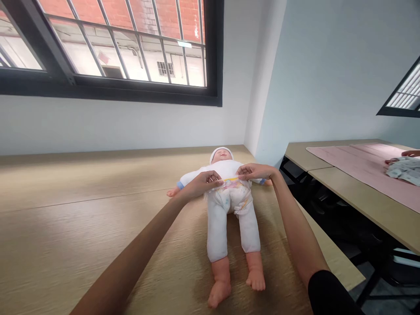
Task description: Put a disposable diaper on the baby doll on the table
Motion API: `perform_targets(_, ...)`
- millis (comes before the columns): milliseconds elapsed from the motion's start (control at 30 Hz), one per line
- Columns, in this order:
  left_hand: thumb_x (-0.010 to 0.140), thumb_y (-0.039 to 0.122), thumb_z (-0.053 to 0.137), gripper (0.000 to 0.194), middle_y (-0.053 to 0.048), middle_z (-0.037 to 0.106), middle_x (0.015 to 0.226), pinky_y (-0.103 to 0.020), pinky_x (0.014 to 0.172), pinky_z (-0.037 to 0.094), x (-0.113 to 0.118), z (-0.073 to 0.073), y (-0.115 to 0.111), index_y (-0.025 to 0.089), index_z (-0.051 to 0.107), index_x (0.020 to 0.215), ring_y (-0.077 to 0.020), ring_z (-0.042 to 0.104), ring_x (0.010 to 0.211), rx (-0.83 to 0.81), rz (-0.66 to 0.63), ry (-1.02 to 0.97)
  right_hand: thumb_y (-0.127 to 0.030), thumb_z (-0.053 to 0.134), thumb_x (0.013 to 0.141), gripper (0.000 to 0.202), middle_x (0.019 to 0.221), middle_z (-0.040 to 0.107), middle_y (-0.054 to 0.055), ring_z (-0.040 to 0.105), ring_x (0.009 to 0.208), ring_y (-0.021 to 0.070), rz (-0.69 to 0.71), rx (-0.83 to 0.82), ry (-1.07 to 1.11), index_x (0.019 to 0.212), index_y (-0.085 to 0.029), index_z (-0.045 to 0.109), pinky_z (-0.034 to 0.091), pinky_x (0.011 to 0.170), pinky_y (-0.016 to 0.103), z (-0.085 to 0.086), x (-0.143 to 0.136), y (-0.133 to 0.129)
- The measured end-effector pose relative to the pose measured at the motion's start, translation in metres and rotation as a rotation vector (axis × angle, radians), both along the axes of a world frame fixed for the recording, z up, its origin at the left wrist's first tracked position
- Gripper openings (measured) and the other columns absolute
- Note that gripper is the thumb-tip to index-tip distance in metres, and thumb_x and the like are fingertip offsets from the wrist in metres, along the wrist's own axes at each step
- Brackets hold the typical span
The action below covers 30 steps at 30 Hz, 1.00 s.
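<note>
A baby doll [217, 232] in white clothing and a white cap lies on its back on the wooden table, its bare feet toward me. Around its hips sits a white diaper [232, 195] with a yellow and pink printed waistband. My left hand [208, 180] is closed at the waistband's left end, fingers pinching its edge. At the other end my right hand [251, 171] pinches the waistband with thumb and fingers. Both hands rest against the doll's waist, and the fingertips partly cover the diaper's side edges.
The wooden table [82, 227] stands against the wall below a barred window [131, 43]. To the right, across a gap, another table [354, 192] carries a pink cloth [354, 162], a patterned cloth item [405, 168] and another person's hand [410, 153].
</note>
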<state>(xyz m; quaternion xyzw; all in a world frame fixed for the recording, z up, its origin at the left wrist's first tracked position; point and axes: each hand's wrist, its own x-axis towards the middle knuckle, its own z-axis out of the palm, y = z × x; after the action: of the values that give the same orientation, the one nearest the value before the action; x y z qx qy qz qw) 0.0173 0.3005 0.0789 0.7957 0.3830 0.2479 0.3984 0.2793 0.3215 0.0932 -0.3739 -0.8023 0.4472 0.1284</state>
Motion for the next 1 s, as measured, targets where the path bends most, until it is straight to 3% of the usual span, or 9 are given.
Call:
perform_targets(167, 0.076, 0.056, 0.059, 0.038, 0.000, 0.053, 0.074, -0.024, 0.055, 0.031, 0.001, 0.002, -0.002, 0.018, 0.059, 0.081, -0.0124, 0.043, 0.064, -0.001, 0.023, 0.027, -0.051, 0.066, 0.079, 0.040, 0.102, 0.066, 0.005, 0.060, 0.094, 0.0191, -0.003, 0.033, -0.007, 0.102, -0.018, 0.065, 0.044, 0.079, 0.028, 0.000, -0.002, 0.004)
perform_targets(600, 0.075, 0.056, 0.059, 0.039, 0.002, 0.046, 0.067, -0.024, 0.052, 0.025, 0.003, 0.005, -0.004, 0.018, 0.051, 0.071, -0.0108, 0.037, 0.060, -0.015, 0.000, -0.001, -0.047, 0.067, 0.079, 0.042, 0.085, 0.065, 0.001, 0.057, 0.073, 0.0129, 0.052, 0.055, -0.034, 0.110, -0.019, 0.063, 0.041, 0.061, 0.022, -0.004, -0.004, 0.009)
perform_targets(867, 0.076, 0.054, 0.061, 0.036, 0.002, 0.048, 0.070, -0.024, 0.054, 0.028, 0.002, 0.003, -0.003, 0.018, 0.055, 0.075, -0.0111, 0.040, 0.062, -0.016, -0.001, -0.010, -0.046, 0.060, 0.085, 0.037, 0.108, 0.065, 0.006, 0.058, 0.098, 0.0186, -0.014, 0.172, -0.013, 0.109, -0.019, 0.064, 0.044, 0.083, 0.029, 0.005, -0.004, 0.001)
perform_targets(1000, 0.077, 0.052, 0.061, 0.035, 0.001, 0.052, 0.073, -0.024, 0.056, 0.031, 0.000, 0.002, -0.002, 0.018, 0.059, 0.080, -0.0121, 0.043, 0.066, -0.016, 0.018, 0.014, -0.045, 0.062, 0.083, 0.037, 0.102, 0.066, 0.006, 0.059, 0.094, 0.0188, -0.056, 0.186, -0.010, 0.109, -0.018, 0.064, 0.045, 0.081, 0.030, 0.007, -0.004, 0.000)
